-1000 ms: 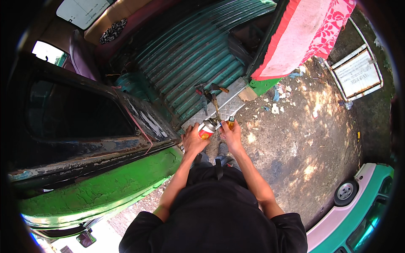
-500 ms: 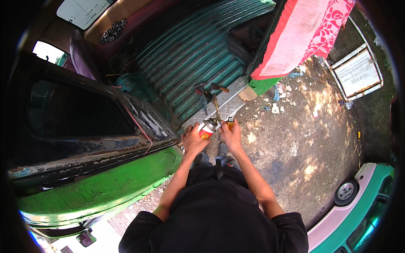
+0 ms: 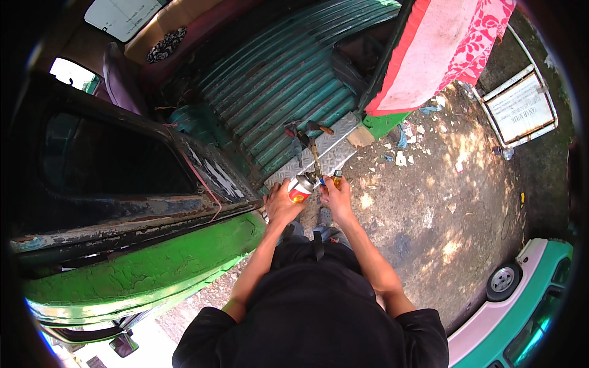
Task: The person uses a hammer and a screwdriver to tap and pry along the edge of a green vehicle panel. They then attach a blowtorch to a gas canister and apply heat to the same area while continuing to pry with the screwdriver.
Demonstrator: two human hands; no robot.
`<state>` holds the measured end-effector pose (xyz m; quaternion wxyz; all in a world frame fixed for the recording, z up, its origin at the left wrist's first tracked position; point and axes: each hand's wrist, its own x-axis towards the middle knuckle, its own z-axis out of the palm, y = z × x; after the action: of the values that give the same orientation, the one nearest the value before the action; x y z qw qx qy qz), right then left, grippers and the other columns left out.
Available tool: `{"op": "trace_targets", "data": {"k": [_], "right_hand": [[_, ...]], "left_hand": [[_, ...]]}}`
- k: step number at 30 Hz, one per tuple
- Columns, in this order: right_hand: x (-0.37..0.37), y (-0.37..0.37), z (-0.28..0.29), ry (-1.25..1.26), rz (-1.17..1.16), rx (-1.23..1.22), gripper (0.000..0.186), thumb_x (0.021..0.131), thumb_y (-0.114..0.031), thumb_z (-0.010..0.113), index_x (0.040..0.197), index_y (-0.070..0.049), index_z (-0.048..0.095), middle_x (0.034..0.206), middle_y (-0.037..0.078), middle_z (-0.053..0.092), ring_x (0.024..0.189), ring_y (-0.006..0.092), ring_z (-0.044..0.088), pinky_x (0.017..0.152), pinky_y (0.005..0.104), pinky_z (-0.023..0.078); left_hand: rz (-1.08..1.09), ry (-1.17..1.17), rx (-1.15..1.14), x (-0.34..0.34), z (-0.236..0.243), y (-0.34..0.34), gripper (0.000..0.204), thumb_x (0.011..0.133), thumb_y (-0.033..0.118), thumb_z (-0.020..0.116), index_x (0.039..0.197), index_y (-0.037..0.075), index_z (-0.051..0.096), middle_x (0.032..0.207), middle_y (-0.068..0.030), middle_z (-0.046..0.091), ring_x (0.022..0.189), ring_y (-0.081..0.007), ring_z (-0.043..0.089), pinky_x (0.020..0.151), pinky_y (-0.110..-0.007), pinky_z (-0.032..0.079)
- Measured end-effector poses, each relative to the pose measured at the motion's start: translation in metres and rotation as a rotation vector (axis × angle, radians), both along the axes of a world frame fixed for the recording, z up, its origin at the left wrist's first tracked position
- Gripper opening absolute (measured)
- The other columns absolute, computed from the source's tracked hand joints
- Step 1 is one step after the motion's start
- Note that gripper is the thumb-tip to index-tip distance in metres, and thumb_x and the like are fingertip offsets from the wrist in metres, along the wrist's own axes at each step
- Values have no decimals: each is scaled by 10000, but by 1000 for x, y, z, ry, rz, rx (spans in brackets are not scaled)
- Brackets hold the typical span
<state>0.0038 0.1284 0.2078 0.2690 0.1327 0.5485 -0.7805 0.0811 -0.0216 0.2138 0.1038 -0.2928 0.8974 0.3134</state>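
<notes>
My left hand (image 3: 281, 202) grips a silver, red and white gas canister (image 3: 300, 192) with a torch head attached. A brass-coloured nozzle (image 3: 314, 152) points up from it. My right hand (image 3: 336, 199) holds a small yellow lighter (image 3: 337, 178), its fingertips beside a small blue part (image 3: 325, 180) at the torch head. Just beyond my hands, hand tools (image 3: 297, 148) with dark, red and orange parts lie on the diamond-plate step (image 3: 279, 176) and ribbed teal floor (image 3: 264, 92) of an open vehicle. Exactly what these tools are is hard to tell.
A dark door panel (image 3: 116, 172) over a green body (image 3: 141, 264) fills the left. A pink fabric-covered panel (image 3: 429, 55) hangs upper right. A white framed sign (image 3: 515, 110) lies beyond littered ground (image 3: 423, 208). A pink and teal vehicle (image 3: 497, 319) stands lower right.
My right fingers have shifted slightly at the torch head, showing more of the blue part. My left hand and the canister stay in place.
</notes>
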Motion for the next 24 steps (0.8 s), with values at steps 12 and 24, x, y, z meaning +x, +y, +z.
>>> {"op": "trace_targets", "data": {"k": [12,24], "right_hand": [[-2,2,0,14,25,19,124,1041,-136,600,1068,-49,516,739,49,584,518,66,400,480,264,330],[-30,53,-45,141,-11,214,204,1003,-100,454,1198,-40,469,948,84,562,648,150,540,588,332,467]], "left_hand": [[7,-25,46,-2,-3,-1,789,604,304,855,1308,161,530,1274,-136,598,1304,-356,538,1113,-551,365],[131,237,270,11,-73,-20,895,538,287,906,1325,45,555,1263,-211,670,1175,-415,639,994,-457,512]]}}
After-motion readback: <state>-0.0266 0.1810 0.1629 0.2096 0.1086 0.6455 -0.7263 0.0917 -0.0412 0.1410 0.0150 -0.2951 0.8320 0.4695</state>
